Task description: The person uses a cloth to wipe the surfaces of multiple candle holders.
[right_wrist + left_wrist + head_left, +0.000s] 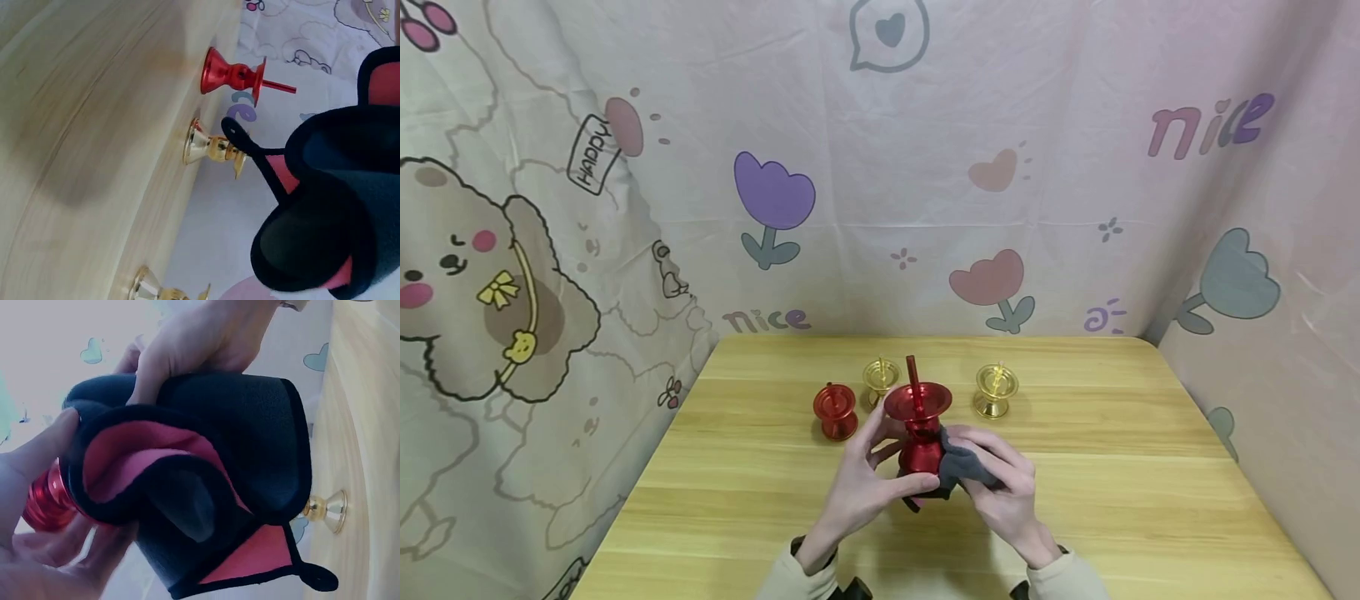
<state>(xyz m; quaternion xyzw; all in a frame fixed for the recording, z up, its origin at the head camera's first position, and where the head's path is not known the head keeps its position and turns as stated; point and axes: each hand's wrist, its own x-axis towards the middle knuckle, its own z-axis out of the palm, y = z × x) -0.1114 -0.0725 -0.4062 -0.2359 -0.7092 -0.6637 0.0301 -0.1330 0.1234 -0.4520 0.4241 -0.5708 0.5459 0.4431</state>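
A shiny red candle holder, with a wide dish and a tall central stem, is held above the table. My left hand grips it from the left, thumb across the front of its base. With my right hand I hold a dark grey cloth against its right side and underside. The left wrist view shows the cloth's pink reverse, black edging and hanging loop, bunched round the base. In the right wrist view the cloth is visible but the fingers are hidden.
Behind my left hand stand a second red candle holder and a gold one. Another gold candle holder stands to the right. All rest on a wooden table, backed by a printed curtain.
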